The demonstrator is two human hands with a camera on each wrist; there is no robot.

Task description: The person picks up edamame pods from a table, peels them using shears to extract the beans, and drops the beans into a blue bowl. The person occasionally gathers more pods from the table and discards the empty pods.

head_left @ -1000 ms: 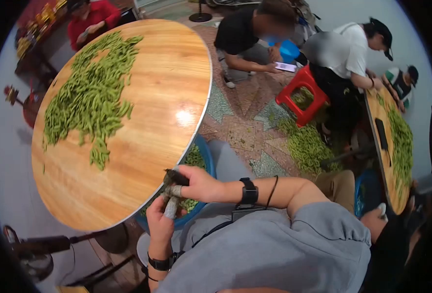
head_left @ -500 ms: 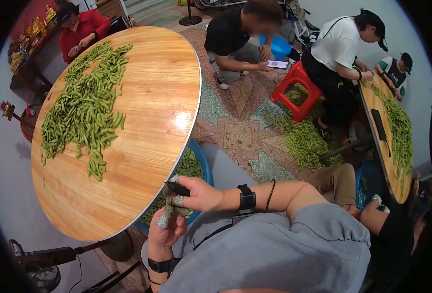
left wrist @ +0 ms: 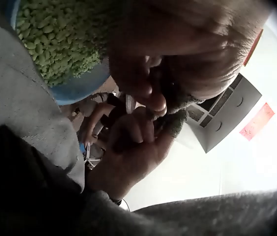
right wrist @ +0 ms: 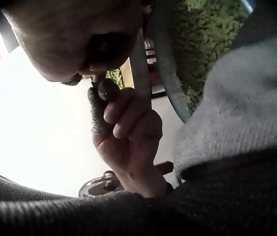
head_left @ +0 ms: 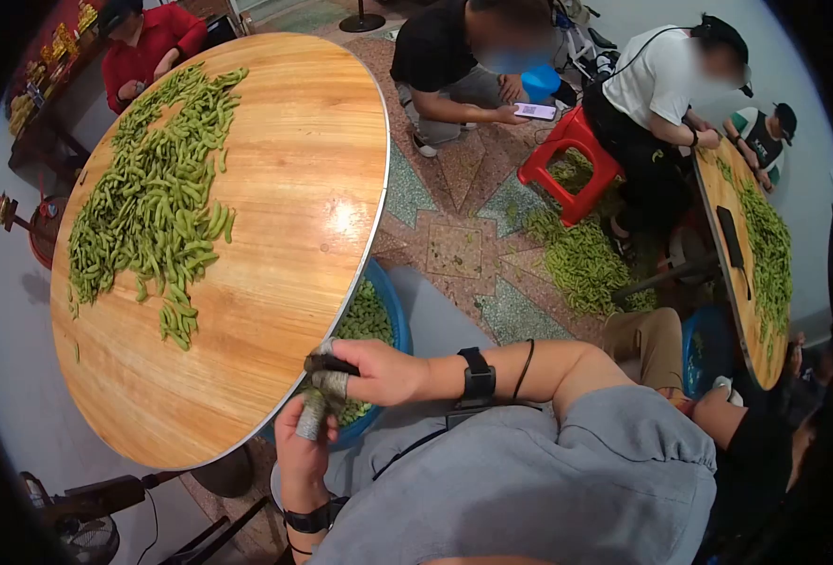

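Note:
My left hand (head_left: 304, 447) and right hand (head_left: 379, 372) meet fingertip to fingertip at the near rim of the round wooden table (head_left: 275, 235). Both have curled fingers with grey wrapping on some of them, and a dark covering sits on a right finger. In the right wrist view, my left hand (right wrist: 131, 125) shows a wrapped thumb and a dark-tipped finger close together. The left wrist view shows my right hand (left wrist: 133, 152) right against the left fingertips. I cannot tell what lies between them. Below is a blue tub (head_left: 398, 320) holding shelled green beans (head_left: 365, 315).
A heap of green soybean pods (head_left: 153, 198) covers the table's left part. Several people work or sit around, one on a red stool (head_left: 572, 174), one holding a phone (head_left: 535, 111). More pods (head_left: 586, 268) lie on the floor. A second table (head_left: 755, 282) stands at right.
Both hands stay together at the table's rim, with small shifts of the fingers and left thumb. The head view has swung slightly. The people stay in their places.

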